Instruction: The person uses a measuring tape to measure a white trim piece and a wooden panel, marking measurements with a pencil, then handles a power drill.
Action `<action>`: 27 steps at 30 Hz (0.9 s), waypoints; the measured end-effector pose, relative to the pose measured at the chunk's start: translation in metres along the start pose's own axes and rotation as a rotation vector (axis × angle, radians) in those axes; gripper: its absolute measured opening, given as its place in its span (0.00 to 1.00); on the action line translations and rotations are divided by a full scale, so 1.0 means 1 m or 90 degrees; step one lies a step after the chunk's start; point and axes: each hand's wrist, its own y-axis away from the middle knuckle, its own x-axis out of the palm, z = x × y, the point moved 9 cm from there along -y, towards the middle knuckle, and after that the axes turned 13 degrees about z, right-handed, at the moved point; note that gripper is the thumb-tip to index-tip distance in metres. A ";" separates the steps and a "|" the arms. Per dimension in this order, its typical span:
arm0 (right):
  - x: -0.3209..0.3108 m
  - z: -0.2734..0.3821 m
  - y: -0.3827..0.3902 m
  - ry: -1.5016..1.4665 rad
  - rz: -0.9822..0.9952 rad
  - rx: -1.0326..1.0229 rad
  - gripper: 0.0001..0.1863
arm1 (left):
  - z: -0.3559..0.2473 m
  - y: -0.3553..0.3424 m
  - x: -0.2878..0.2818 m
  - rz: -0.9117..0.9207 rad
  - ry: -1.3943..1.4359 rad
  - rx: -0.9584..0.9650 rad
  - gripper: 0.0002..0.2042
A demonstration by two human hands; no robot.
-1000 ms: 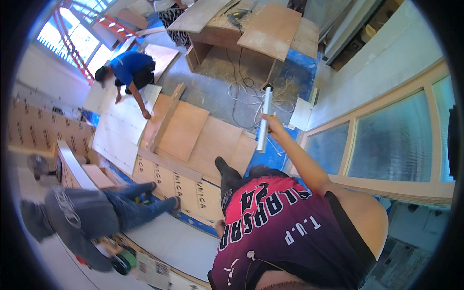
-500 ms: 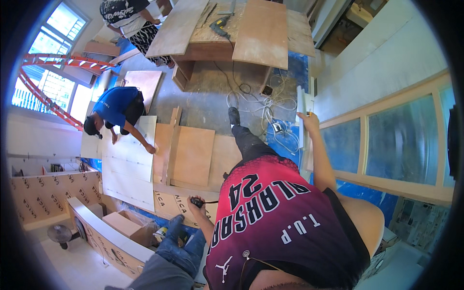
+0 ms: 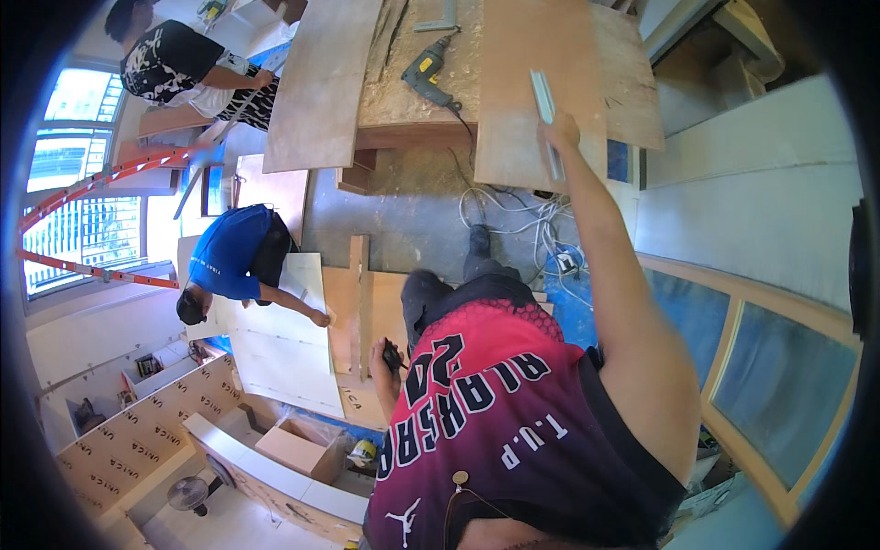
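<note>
My right hand (image 3: 563, 135) has its fingers pinching a pale strip (image 3: 542, 94) at one o'clock, its ends jutting toward twelve and six, while at seven my left hand (image 3: 379, 367) grips a black gadget (image 3: 393, 355).

On the far left I see a person (image 3: 170, 60) in a black-and-white shirt, standing behind an orange ladder (image 3: 101, 271) by the bright windows (image 3: 81, 92). Nearer, another person (image 3: 234, 247) in blue is bending over a white sheet (image 3: 284, 367). At the near left there are a small fan (image 3: 188, 493) and a brown box (image 3: 291, 451). On the far side, a drill (image 3: 427, 71) lies among sawdust. To the right stands a framed glass panel (image 3: 788, 394).
</note>
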 end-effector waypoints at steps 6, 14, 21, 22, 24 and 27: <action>-0.040 0.078 -0.097 -0.031 -0.082 -0.051 0.27 | -0.151 -0.051 0.118 0.093 -0.208 0.008 0.10; -0.035 0.087 -0.120 -0.068 -0.161 -0.035 0.25 | -0.262 -0.184 0.223 0.261 -0.444 -0.067 0.11; -0.065 0.105 -0.058 -0.033 -0.268 0.006 0.15 | -0.323 -0.281 0.388 0.552 -0.854 0.019 0.33; -0.032 0.115 -0.041 -0.096 -0.108 0.029 0.12 | -0.327 -0.268 0.430 0.622 -0.992 0.137 0.37; 0.067 0.147 0.053 -0.477 0.086 -0.060 0.17 | -0.305 -0.254 0.493 0.767 -1.065 0.216 0.41; 0.129 0.214 0.169 -0.704 0.320 0.069 0.16 | -0.251 -0.227 0.560 0.981 -1.128 0.147 0.41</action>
